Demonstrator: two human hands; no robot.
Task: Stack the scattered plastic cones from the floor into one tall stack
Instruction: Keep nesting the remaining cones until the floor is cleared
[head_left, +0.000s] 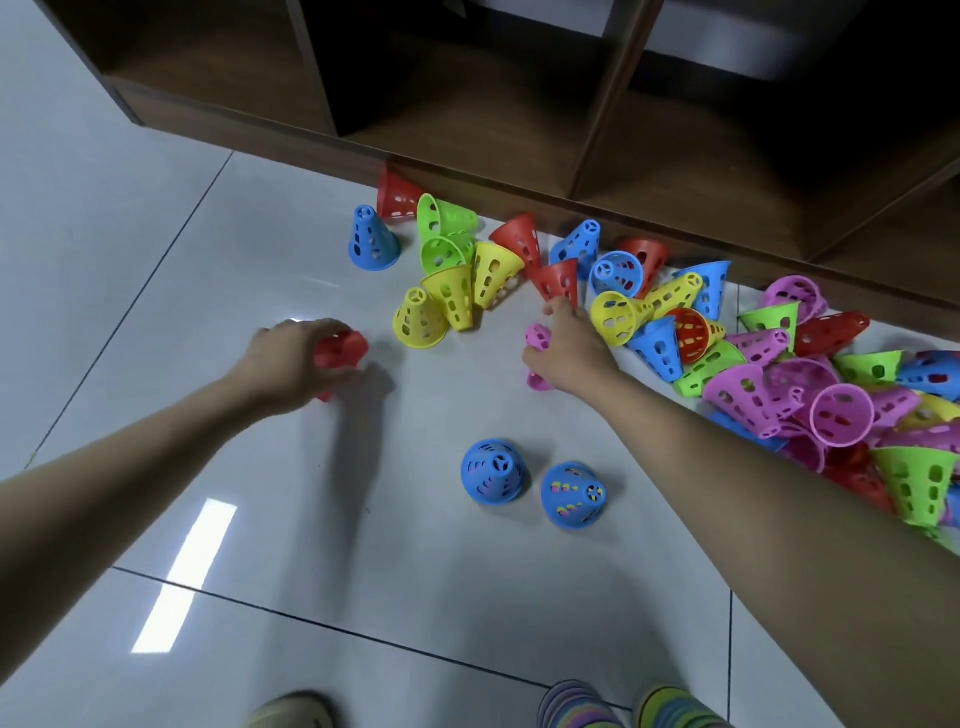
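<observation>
A: Which step is the person doing?

B: Gathering. The left hand (291, 358) is gripping a red cone (340, 351) just above the floor (208, 291); the right hand (569, 345) is curling around a pink cone (537, 338) beside the pile (779, 364).

A: And next?

B: Likely nesting them onto one stack.

A: The room?

B: Glossy grey tiles are running up to a dark wooden shelf (467, 104).

Glossy grey tiled floor (218, 291); scattered perforated plastic cones (613, 291), 2 upright blue cone stacks (530, 486) nearer.
</observation>
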